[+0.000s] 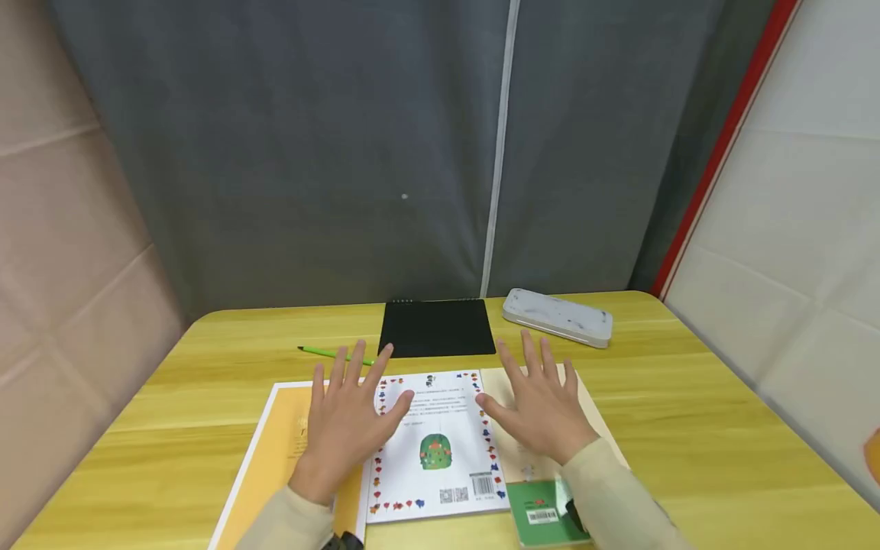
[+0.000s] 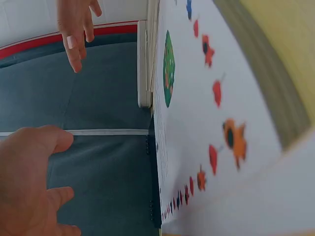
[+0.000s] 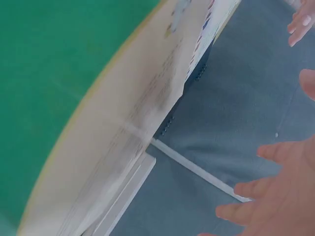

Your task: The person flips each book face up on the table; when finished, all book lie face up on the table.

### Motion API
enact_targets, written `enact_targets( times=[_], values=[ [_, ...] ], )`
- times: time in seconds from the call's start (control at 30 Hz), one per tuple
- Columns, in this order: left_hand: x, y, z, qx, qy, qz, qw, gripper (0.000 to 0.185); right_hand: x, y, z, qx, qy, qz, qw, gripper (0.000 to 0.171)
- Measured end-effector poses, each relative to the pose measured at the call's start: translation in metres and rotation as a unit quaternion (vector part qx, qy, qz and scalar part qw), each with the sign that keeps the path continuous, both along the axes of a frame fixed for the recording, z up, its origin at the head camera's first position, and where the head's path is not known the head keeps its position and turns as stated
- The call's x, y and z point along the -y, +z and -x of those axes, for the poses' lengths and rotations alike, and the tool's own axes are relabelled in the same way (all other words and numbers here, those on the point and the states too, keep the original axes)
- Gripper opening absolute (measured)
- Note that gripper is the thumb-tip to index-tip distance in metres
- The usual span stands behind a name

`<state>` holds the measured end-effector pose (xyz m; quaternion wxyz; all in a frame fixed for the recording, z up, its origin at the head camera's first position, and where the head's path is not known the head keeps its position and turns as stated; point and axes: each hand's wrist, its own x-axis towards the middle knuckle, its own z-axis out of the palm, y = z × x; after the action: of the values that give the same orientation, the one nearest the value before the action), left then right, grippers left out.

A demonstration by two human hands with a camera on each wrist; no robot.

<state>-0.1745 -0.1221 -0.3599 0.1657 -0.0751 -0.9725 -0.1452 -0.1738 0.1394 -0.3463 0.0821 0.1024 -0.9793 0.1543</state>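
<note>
A white book point(image 1: 436, 447) with a flower border and a green picture lies face down on the yellow table point(image 1: 687, 428). My left hand point(image 1: 360, 393) is open with fingers spread, above the book's left edge and an orange-yellow book point(image 1: 275, 458). Over a beige book point(image 1: 512, 451) to the right, my right hand point(image 1: 519, 382) is open too. In the left wrist view the left hand point(image 2: 29, 177) hovers clear of the white book point(image 2: 197, 123). The right wrist view shows the right hand point(image 3: 275, 191) off the beige book point(image 3: 133, 132). Neither hand holds anything.
A black notebook point(image 1: 437, 327) lies behind the books, a green pencil point(image 1: 333, 353) to its left and a white pencil case point(image 1: 557, 317) to its right. A small green book point(image 1: 543, 512) sits at the near edge by my right sleeve. Grey curtain walls close the back.
</note>
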Motion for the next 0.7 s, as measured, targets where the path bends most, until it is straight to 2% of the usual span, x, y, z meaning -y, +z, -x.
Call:
enact_targets(
  times=[0.17, 0.33, 0.47, 0.57, 0.67, 0.7],
  values=[
    [-0.021, -0.004, 0.011, 0.012, -0.039, -0.015, 0.9991, 0.071, -0.022, 0.002, -0.01, 0.001, -0.004, 0.013, 1.0, 0.082],
    [-0.047, -0.007, 0.025, 0.037, -0.113, -0.044, 0.9919, 0.066, -0.058, 0.001, -0.024, 0.017, 0.004, 0.018, 1.0, 0.085],
    [-0.062, -0.01, 0.037, 0.056, -0.173, -0.031, 0.9828, 0.061, -0.091, -0.004, -0.036, 0.049, 0.022, 0.035, 0.998, 0.085],
    [-0.071, -0.012, 0.045, 0.075, -0.194, -0.016, 0.9781, 0.059, -0.116, -0.013, -0.046, 0.064, 0.039, 0.034, 0.997, 0.086],
    [-0.079, -0.011, 0.051, 0.105, -0.201, -0.006, 0.9738, 0.057, -0.137, -0.026, -0.056, 0.073, 0.057, 0.016, 0.996, 0.092],
    [-0.081, -0.011, 0.054, 0.114, -0.203, -0.003, 0.9726, 0.056, -0.142, -0.03, -0.06, 0.088, 0.058, 0.015, 0.994, 0.096]
  ],
)
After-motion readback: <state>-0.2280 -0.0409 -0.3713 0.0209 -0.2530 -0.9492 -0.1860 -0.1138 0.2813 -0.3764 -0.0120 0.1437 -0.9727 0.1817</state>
